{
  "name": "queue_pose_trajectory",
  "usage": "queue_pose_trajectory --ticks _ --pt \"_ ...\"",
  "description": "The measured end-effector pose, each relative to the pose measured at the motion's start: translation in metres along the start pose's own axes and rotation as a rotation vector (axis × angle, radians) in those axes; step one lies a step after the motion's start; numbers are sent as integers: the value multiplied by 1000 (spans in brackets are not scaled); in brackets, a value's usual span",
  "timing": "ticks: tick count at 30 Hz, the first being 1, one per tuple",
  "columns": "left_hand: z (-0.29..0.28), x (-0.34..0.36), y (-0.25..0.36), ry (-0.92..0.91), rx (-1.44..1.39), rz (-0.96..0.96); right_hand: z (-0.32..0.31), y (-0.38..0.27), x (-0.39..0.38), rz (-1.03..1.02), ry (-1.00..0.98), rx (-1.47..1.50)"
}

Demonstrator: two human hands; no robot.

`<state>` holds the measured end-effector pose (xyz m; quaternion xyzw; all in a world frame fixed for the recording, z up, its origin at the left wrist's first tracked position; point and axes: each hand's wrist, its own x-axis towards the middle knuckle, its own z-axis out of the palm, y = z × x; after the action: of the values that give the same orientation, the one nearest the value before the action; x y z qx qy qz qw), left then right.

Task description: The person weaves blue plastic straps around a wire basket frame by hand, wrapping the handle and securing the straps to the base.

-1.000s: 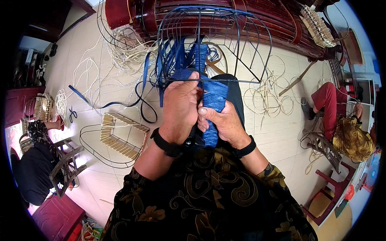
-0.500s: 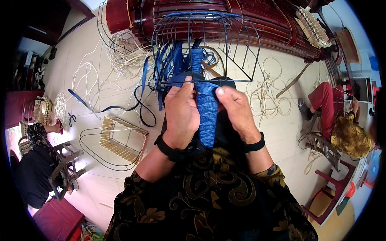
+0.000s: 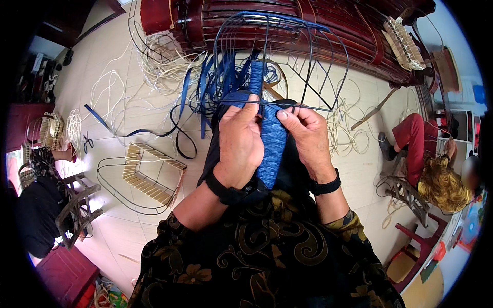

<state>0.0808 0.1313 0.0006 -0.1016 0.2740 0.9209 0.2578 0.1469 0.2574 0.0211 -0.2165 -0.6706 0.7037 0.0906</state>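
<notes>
At frame centre, the left hand (image 3: 241, 146) and right hand (image 3: 307, 137) pinch the blue woven strip (image 3: 272, 146) on the wire frame (image 3: 287, 61), fingers closed. A loosened pinch could slacken the weave; loose blue strands (image 3: 205, 87) may tangle.

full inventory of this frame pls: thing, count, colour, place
blue woven band: 1, blue, between both hands, over the lap
wire frame: 1, dark blue, ahead of the hands, partly woven
loose blue strips: a bundle, blue, hanging from the frame onto the floor at left
pale cane strands: many, cream, spread over the floor
half-woven frame: 1, dark wire with tan weave, floor at left
scissors: 1 pair, dark, floor at far left
wooden bench: 1, dark red, top
seated people: 2, one at left edge, one at right
wristbands: 2, black, one on each wrist
left hand: pinching the band
right hand: pinching the band
</notes>
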Motion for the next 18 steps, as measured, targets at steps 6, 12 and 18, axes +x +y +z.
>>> queue_pose_trajectory --ticks 6,12,18 --pt "7 -2 0 55 -40 -66 0 -3 -4 18 20 -22" --pt "1 5 -1 -4 -40 -113 0 3 -5 4 40 27" --pt "0 -8 6 -169 104 -179 0 2 -5 16 57 114"
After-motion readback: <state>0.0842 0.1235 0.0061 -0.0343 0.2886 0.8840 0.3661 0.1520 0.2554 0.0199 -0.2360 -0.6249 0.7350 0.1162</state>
